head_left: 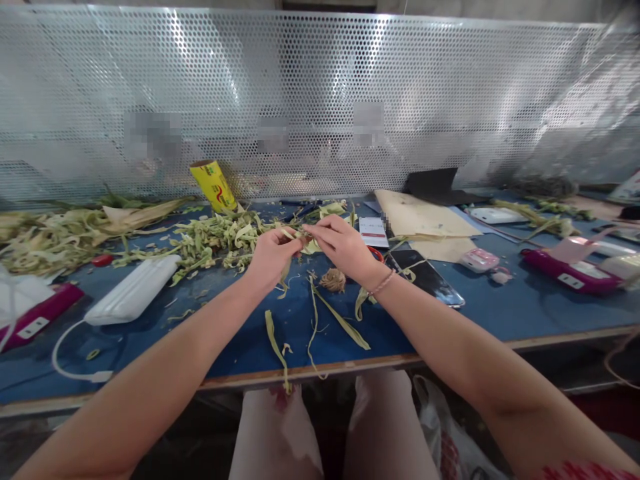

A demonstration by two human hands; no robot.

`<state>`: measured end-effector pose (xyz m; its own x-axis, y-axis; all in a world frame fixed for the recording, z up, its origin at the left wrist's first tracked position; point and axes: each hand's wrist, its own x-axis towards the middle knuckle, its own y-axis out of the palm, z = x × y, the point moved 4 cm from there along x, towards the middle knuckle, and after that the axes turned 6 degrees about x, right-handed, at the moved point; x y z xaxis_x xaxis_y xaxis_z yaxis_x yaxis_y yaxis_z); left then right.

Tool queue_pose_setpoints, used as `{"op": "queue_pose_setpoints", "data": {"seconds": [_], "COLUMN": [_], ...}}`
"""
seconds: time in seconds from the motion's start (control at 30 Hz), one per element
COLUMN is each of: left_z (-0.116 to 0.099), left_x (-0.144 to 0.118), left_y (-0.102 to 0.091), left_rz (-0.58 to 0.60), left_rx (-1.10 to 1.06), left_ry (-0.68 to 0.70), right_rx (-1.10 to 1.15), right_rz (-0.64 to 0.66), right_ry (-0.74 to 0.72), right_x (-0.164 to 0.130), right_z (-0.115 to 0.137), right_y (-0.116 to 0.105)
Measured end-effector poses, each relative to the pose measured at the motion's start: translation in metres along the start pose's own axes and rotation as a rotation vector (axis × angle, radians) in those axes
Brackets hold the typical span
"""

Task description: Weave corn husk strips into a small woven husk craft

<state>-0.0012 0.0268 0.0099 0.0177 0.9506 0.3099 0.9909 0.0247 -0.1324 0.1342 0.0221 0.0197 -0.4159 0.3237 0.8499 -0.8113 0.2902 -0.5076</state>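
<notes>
Between my hands, a pale husk strip is pinched: left hand closed on one end, right hand on the other. Advisable: keep tension even, fingertips close. Twine ball lies just below on the surface.

One head cam, looks fwd and down over blue table, close to the near edge; perforated metal screen at far side.

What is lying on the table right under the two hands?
Under the left hand and right hand lie loose pale green leaf strips and a small brown fibre ball on the blue table. The palms hide whatever sits directly beneath them.
</notes>
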Motion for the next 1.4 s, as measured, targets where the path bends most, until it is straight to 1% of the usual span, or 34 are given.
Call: {"op": "queue_pose_setpoints", "data": {"seconds": [0.13, 0.2, 0.23, 0.3, 0.43, 0.53, 0.7, 0.77, 0.83, 0.93, 1.03, 1.13, 1.33, 1.4], "left_z": [-0.003, -0.003, -0.002, 0.000, 0.002, 0.001, -0.003, -0.002, 0.001, 0.006, 0.006, 0.001, -0.011, -0.014], "left_x": [-0.001, -0.001, -0.001, 0.000, 0.000, -0.002, -0.006, -0.006, -0.005, -0.002, -0.001, -0.002, -0.007, -0.009], "left_y": [0.003, 0.003, 0.003, 0.001, -0.002, -0.002, 0.000, 0.000, 0.000, -0.001, -0.002, -0.003, -0.003, -0.002], "left_rz": [0.007, 0.024, 0.032, 0.035, 0.006, 0.010, -0.003, 0.000, 0.002, 0.002, 0.000, -0.007, -0.068, -0.071], "left_rx": [-0.104, -0.112, -0.101, -0.048, 0.123, 0.216, 0.316, 0.328, 0.311, 0.258, 0.243, 0.297, 0.450, 0.484], "left_ry": [-0.072, -0.073, -0.064, -0.029, 0.057, 0.099, 0.208, 0.222, 0.208, 0.165, 0.147, 0.171, 0.261, 0.290], "right_rx": [-0.025, 0.020, 0.056, 0.142, 0.317, 0.433, 0.522, 0.548, 0.576, 0.632, 0.660, 0.656, 0.694, 0.675], "right_rz": [0.017, 0.025, 0.018, -0.008, -0.028, -0.014, 0.043, 0.048, 0.067, 0.132, 0.167, 0.156, 0.102, 0.094], "right_ry": [-0.037, -0.038, -0.014, 0.097, 0.392, 0.489, 0.501, 0.497, 0.502, 0.536, 0.533, 0.521, 0.614, 0.639], "right_x": [-0.001, 0.000, 0.000, 0.001, 0.002, 0.002, 0.006, 0.007, 0.008, 0.005, 0.003, 0.004, 0.002, 0.001], "right_z": [0.002, 0.005, 0.005, 0.003, -0.008, -0.015, -0.019, -0.020, -0.023, -0.027, -0.027, -0.024, -0.026, -0.028], "right_y": [-0.002, -0.002, -0.002, -0.002, 0.002, 0.003, 0.000, -0.001, 0.000, 0.005, 0.009, 0.008, 0.009, 0.011]}}
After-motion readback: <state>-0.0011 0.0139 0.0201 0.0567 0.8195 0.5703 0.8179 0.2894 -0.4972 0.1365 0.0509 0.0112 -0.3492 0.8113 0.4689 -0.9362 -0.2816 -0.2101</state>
